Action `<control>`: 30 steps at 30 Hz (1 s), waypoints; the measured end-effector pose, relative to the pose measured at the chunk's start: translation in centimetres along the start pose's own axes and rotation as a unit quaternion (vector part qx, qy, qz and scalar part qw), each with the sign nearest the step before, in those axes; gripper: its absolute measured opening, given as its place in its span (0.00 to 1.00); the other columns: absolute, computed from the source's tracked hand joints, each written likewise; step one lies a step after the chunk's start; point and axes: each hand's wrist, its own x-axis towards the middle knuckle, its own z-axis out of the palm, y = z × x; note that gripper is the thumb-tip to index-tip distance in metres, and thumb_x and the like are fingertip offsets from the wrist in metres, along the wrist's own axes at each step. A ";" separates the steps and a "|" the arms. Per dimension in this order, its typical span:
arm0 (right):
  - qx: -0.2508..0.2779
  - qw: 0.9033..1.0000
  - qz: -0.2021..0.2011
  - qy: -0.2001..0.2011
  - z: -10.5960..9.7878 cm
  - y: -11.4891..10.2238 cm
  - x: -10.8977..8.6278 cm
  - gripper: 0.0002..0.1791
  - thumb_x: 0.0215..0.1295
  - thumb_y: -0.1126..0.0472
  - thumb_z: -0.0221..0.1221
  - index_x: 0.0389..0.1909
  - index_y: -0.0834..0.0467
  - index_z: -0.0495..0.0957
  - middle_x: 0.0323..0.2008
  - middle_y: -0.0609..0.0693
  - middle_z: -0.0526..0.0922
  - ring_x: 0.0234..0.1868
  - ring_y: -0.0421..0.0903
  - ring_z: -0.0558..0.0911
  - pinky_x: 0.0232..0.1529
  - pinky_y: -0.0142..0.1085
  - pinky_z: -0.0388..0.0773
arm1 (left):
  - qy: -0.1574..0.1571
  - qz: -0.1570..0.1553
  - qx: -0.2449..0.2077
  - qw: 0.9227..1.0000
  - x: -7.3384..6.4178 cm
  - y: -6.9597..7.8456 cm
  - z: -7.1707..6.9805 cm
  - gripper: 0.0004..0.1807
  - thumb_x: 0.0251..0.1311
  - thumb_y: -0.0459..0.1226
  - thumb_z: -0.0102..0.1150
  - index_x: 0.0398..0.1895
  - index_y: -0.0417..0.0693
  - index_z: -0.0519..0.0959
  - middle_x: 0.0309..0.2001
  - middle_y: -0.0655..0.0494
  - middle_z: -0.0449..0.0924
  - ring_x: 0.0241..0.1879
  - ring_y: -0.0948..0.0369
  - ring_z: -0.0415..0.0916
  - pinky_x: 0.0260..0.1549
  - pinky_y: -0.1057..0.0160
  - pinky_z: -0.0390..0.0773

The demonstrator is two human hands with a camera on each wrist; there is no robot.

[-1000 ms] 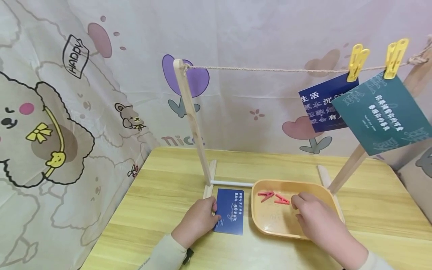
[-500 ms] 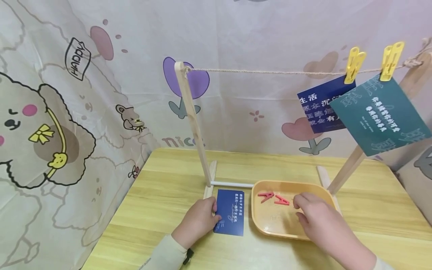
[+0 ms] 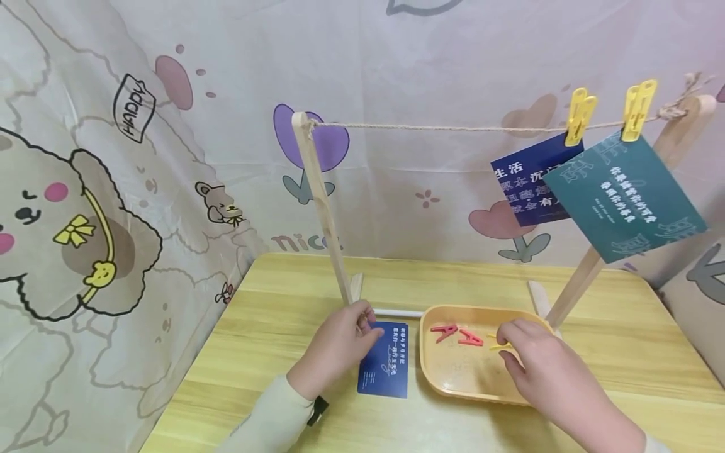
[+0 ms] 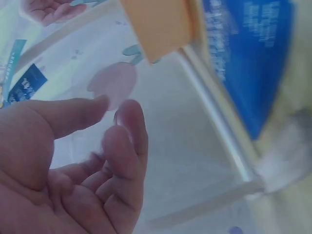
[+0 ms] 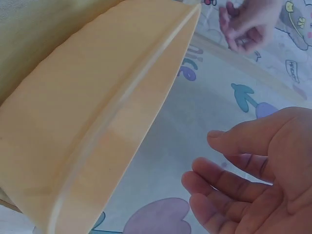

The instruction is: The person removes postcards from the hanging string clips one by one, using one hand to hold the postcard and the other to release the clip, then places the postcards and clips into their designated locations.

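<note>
My left hand (image 3: 340,340) hovers over the upper left of a blue printed card (image 3: 386,371), which lies flat on the table. In the left wrist view its thumb and bent fingers come close together with nothing between them. My right hand (image 3: 540,362) reaches into a shallow orange tray (image 3: 476,397). Yellow clothespin parts (image 3: 496,347) show at its fingertips. The right wrist view shows that hand (image 5: 239,183) with thumb and fingers loosely bent, apart and holding nothing, beside the tray wall (image 5: 73,107). Two red clothespins (image 3: 444,331) lie at the tray's left.
Behind stands a wooden frame, its left post (image 3: 324,214) joined by a rope (image 3: 430,128) to the right post (image 3: 580,286). A dark blue card (image 3: 527,182) and a green card (image 3: 625,195) hang from yellow clothespins (image 3: 639,110) on the rope's right. A printed cloth (image 3: 396,69) forms the backdrop.
My left hand has lifted off the blue card's left edge and moved slightly up. The right hand shifted a little, and yellow clothespin parts now show at its fingertips. The head view moved slightly.
</note>
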 end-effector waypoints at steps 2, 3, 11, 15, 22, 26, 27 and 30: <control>0.001 1.000 -0.003 0.006 -0.1 0.0 0.0 0.27 0.41 0.74 0.82 0.36 0.50 0.79 0.36 0.41 0.83 0.39 0.43 0.82 0.37 0.44 0.85 | 0.009 0.011 -0.013 1.000 0.5 0.9 -0.2 0.09 0.70 0.40 0.73 0.44 0.51 0.80 0.31 0.62 0.80 0.28 0.64 0.78 0.24 0.66 0.82; 0.001 1.000 -0.005 0.008 -0.2 0.0 0.0 0.27 0.41 0.74 0.82 0.36 0.50 0.79 0.36 0.40 0.83 0.39 0.43 0.82 0.36 0.43 0.85 | 0.014 0.018 -0.021 1.000 0.7 1.4 -0.4 0.09 0.70 0.40 0.72 0.45 0.52 0.80 0.33 0.62 0.82 0.29 0.64 0.79 0.26 0.66 0.84; 0.006 1.000 -0.006 0.010 -1.0 -0.1 -0.3 0.26 0.43 0.74 0.80 0.37 0.49 0.79 0.37 0.39 0.83 0.37 0.40 0.81 0.35 0.42 0.86 | 0.041 0.082 -0.079 0.993 2.7 5.7 -1.3 0.18 0.73 0.41 0.71 0.61 0.52 0.79 0.47 0.62 0.85 0.46 0.66 0.86 0.46 0.66 0.88; 0.003 1.000 -0.007 0.014 -1.2 -0.2 -0.3 0.25 0.44 0.74 0.79 0.37 0.49 0.79 0.37 0.39 0.83 0.37 0.40 0.80 0.35 0.41 0.86 | 0.027 0.113 -0.123 0.986 3.9 7.9 -1.6 0.23 0.74 0.41 0.70 0.68 0.53 0.76 0.55 0.60 0.84 0.53 0.62 0.86 0.49 0.67 0.88; 0.001 1.000 -0.010 0.014 -1.2 -0.2 -0.2 0.24 0.45 0.72 0.79 0.38 0.50 0.79 0.37 0.40 0.83 0.37 0.40 0.81 0.35 0.42 0.86 | 0.013 0.152 -0.203 0.967 6.4 11.4 -0.7 0.29 0.74 0.38 0.70 0.74 0.52 0.72 0.65 0.55 0.81 0.63 0.58 0.84 0.59 0.64 0.86; 0.001 1.000 -0.009 0.012 -1.2 -0.3 -0.1 0.25 0.45 0.72 0.80 0.38 0.49 0.79 0.37 0.39 0.83 0.37 0.40 0.81 0.35 0.42 0.86 | 0.005 0.161 -0.237 0.958 7.5 13.1 0.0 0.34 0.74 0.36 0.69 0.79 0.54 0.68 0.71 0.56 0.78 0.66 0.59 0.83 0.61 0.66 0.84; 0.001 1.000 -0.009 0.012 -1.2 -0.2 -0.1 0.25 0.45 0.72 0.80 0.38 0.49 0.79 0.37 0.39 0.83 0.37 0.39 0.81 0.35 0.42 0.86 | 0.002 0.163 -0.243 0.956 7.7 13.5 0.1 0.35 0.74 0.37 0.69 0.80 0.56 0.66 0.72 0.56 0.77 0.67 0.59 0.82 0.61 0.67 0.83; 0.003 1.000 -0.012 0.014 -1.1 -0.2 -0.1 0.25 0.44 0.73 0.80 0.37 0.49 0.79 0.37 0.39 0.83 0.37 0.39 0.81 0.35 0.41 0.85 | -0.001 0.171 -0.261 0.950 8.3 14.5 0.6 0.38 0.75 0.38 0.68 0.83 0.58 0.62 0.76 0.57 0.73 0.71 0.58 0.79 0.62 0.68 0.83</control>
